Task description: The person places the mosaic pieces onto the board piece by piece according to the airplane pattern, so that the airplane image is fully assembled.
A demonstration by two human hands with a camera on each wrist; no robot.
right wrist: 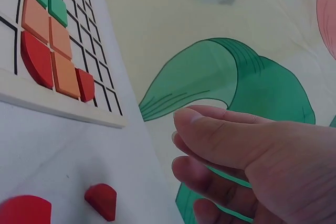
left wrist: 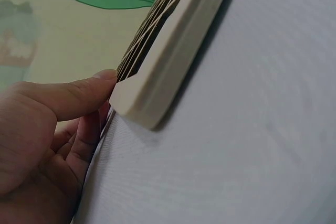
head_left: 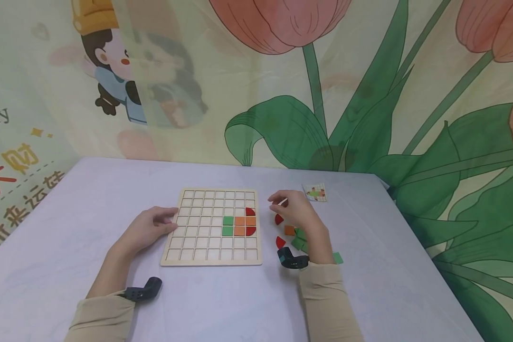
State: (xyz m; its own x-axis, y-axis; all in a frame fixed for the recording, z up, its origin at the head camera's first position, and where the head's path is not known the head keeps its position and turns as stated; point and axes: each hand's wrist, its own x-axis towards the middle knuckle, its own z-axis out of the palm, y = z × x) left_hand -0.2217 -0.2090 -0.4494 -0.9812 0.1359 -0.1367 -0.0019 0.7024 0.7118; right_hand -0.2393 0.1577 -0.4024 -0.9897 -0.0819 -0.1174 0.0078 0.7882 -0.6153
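A wooden grid board (head_left: 196, 247) lies on the table with two green squares (head_left: 228, 221), several orange squares (head_left: 239, 231), and two red quarter-circle pieces (head_left: 250, 231) in its cells toward the right side. My left hand (head_left: 147, 228) touches the board's left edge with thumb and fingers; in the left wrist view the thumb lies against the board's edge. Right of the board, my right hand (head_left: 299, 211) hovers above loose pieces. Its thumb and index finger come close together in the right wrist view, and nothing shows between them. The other fingers are loosely bent.
Loose red quarter-circles (head_left: 280, 242), an orange square (head_left: 289, 230) and several green pieces (head_left: 298, 242) lie right of the board. Another green piece (head_left: 338, 258) sits by the right sleeve. A small pattern card (head_left: 315, 193) lies farther back. A printed cloth (head_left: 273, 128) hangs behind the table.
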